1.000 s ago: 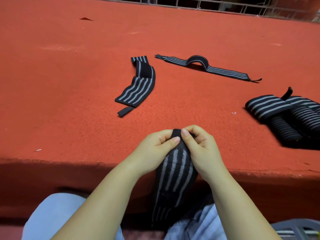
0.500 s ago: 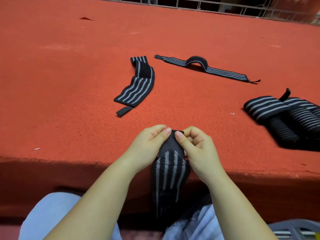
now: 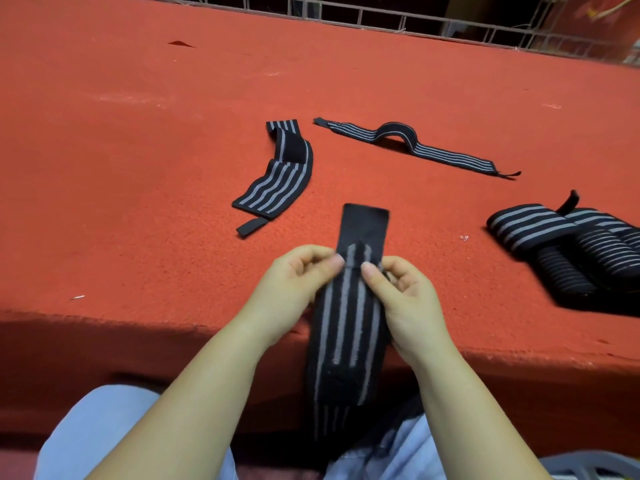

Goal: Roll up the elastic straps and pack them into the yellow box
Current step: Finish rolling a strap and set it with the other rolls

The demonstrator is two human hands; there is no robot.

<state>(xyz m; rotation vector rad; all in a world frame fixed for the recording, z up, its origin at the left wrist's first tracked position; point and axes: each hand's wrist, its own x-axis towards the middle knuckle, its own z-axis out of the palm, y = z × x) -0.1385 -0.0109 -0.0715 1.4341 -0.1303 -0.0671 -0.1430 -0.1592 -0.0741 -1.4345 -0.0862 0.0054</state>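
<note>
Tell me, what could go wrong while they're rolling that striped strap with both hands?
The strap hangs over the red table's edge toward the lap, so its weight could pull the roll loose or crooked. The left hand and right hand only pinch it near the top, so it might slip. The plain black end lies flat beyond the fingers and may fold unevenly. No yellow box is in view.

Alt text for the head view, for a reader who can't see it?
Both hands, left hand and right hand, pinch a striped black strap that drapes over the near edge of a red table. Two more straps, one curved and one long, lie unrolled beyond; rolled straps sit at the right.
</note>
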